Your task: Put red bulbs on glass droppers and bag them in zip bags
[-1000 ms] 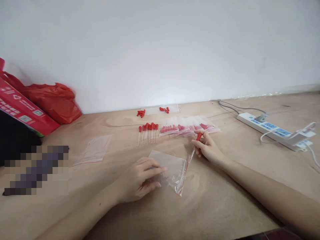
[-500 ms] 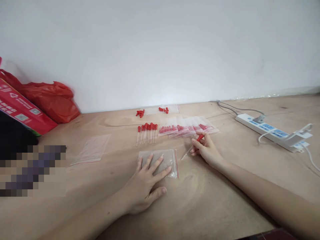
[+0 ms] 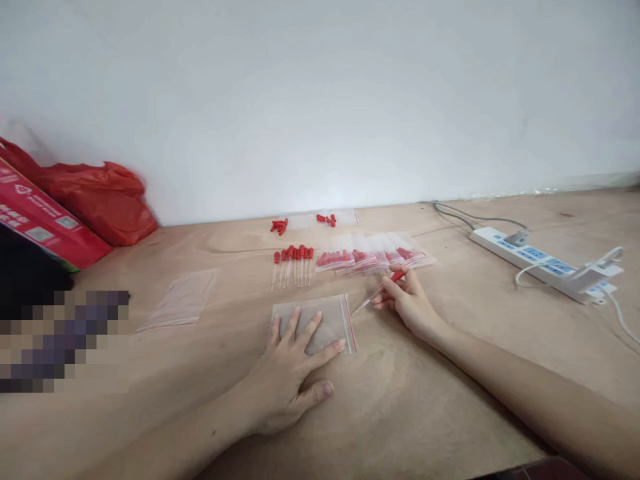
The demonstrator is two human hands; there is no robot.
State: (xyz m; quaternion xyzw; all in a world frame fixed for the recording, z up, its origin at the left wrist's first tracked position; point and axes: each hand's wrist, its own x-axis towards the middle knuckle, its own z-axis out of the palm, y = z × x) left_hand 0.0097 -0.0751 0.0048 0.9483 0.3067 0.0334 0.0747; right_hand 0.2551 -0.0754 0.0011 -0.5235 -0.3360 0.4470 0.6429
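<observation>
My left hand (image 3: 295, 363) lies flat with fingers spread on a clear zip-lock bag (image 3: 327, 310), whose red-lined edge faces right. Between the thumb and fingers of my right hand (image 3: 407, 300) is a glass dropper (image 3: 373, 295) with a red rubber bulb. Its thin tip points down and left, close to the bag's red-lined edge. Behind the bag, several red-bulbed droppers (image 3: 293, 263) lie side by side in a row. To their right, several zip-lock bags with red-bulbed droppers inside (image 3: 373, 257) overlap one another.
Loose red bulbs (image 3: 279, 226) lie near the wall beside another clear bag (image 3: 345, 217). A flat zip-lock bag (image 3: 180, 300) rests at left. At right is a white power strip (image 3: 535, 257) with plugs and cables. A red plastic bag (image 3: 105, 200) stands at far left.
My right hand has shifted slightly left, and the dropper's tip has come nearer to the bag's red-lined edge. My left hand still presses on the bag.
</observation>
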